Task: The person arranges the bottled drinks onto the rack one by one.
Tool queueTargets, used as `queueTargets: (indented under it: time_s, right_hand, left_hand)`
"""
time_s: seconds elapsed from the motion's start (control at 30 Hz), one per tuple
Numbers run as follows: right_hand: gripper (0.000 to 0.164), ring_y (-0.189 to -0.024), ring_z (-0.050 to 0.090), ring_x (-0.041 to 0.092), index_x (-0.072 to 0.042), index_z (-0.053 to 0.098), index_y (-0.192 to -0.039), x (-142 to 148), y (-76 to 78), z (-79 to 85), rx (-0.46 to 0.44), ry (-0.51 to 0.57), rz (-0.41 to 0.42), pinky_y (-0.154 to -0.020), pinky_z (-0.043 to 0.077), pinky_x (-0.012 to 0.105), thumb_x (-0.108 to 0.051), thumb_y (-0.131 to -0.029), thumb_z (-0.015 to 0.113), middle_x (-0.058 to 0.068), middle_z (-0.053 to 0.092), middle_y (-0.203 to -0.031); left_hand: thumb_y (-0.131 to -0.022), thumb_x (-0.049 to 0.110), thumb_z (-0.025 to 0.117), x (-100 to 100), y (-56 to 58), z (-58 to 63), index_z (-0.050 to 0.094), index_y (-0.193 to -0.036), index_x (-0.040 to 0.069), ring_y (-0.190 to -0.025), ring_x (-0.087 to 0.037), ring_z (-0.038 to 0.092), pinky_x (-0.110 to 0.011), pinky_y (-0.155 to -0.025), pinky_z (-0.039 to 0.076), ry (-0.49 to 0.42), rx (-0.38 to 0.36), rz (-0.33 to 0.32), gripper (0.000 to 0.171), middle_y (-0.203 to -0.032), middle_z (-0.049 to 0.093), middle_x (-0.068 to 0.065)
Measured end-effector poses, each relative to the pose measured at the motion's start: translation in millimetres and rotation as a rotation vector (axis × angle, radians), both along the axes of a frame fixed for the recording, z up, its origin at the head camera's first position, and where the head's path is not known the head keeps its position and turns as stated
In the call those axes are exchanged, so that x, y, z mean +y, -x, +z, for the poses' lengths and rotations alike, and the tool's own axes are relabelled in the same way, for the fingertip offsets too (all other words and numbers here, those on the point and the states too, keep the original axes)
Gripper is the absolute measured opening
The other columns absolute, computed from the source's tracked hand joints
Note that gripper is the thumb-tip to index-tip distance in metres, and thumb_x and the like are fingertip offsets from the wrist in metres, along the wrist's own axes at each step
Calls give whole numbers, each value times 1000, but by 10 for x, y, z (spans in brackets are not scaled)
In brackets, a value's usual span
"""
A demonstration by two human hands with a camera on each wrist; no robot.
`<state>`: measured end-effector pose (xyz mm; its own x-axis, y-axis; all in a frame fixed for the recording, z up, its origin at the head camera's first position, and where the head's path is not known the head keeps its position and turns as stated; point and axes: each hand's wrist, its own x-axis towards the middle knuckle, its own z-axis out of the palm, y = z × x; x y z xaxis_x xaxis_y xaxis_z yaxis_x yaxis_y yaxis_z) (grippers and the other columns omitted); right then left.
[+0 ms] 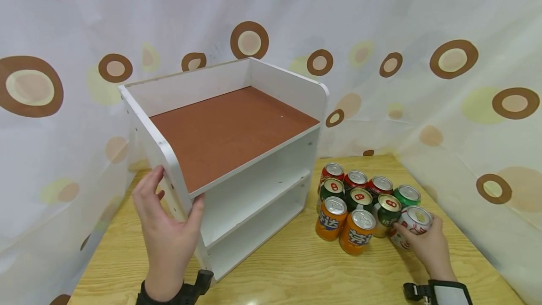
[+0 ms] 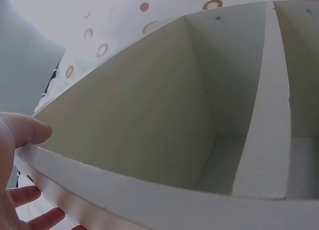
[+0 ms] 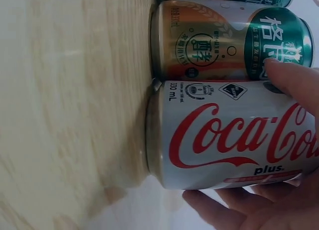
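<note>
My left hand (image 1: pixel 171 239) grips the near side panel of a white shelf unit (image 1: pixel 254 196). Its thumb lies at the front edge and the fingers lie along the outer side, as the left wrist view also shows. At the right, my right hand (image 1: pixel 429 248) holds a white Coca-Cola plus can (image 3: pixel 234 135) between thumb and fingers. That can stands upright at the right end of a group of drink cans. Right beside it is a green and gold can (image 3: pixel 209 41), close to my thumb tip.
Orange cans (image 1: pixel 356 236), green-and-gold cans (image 1: pixel 332 189), red cans (image 1: pixel 380 185) and a green can (image 1: pixel 407 195) stand close together on the wooden table (image 1: pixel 296 272). The unit has a brown top (image 1: pixel 237 131) with raised sides. A patterned curtain (image 1: pixel 288 13) hangs behind and at both sides.
</note>
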<state>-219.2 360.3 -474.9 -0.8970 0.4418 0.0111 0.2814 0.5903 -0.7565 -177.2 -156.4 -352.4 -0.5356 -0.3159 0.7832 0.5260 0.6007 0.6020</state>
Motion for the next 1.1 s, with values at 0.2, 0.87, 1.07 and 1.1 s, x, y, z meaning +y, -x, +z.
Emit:
queueTargets:
  time_s: [0.2, 0.87, 1.07, 1.1]
  right_hand:
    - [94, -127, 48, 55, 8, 15, -156, 13, 2, -56, 18, -15, -37, -99, 44, 65, -35, -94, 72, 41, 40, -142]
    - [89, -113, 58, 51, 9, 28, -150, 137, -28, 131, 96, -140, -90, -66, 50, 36, -40, -91, 74, 38, 52, -131]
    - [91, -109, 60, 49, 8, 30, -151, 146, -34, 255, 113, -162, -93, -58, 41, 24, -43, -90, 75, 38, 54, -129]
    - [92, -109, 60, 49, 8, 29, -152, 146, -34, 274, 114, -166, -92, -58, 42, 25, -43, -90, 75, 38, 54, -129]
  left_hand:
    - [-79, 9, 77, -8, 1, -5, 40, -150, 2, -135, -24, 41, -30, -100, 31, 3, 25, -7, 81, -141, 43, -28]
    - [-81, 11, 74, 13, 3, 1, 39, -151, 3, -134, -29, 41, -36, -98, 34, 17, 21, 8, 78, -137, 42, -30]
    - [-81, 11, 74, 13, 5, 0, 39, -151, 3, -133, -30, 41, -37, -98, 34, 19, 24, 10, 78, -137, 42, -30]
    - [-82, 11, 73, 13, 6, -2, 39, -151, 3, -133, -31, 41, -37, -98, 34, 19, 24, 10, 78, -136, 42, -30]
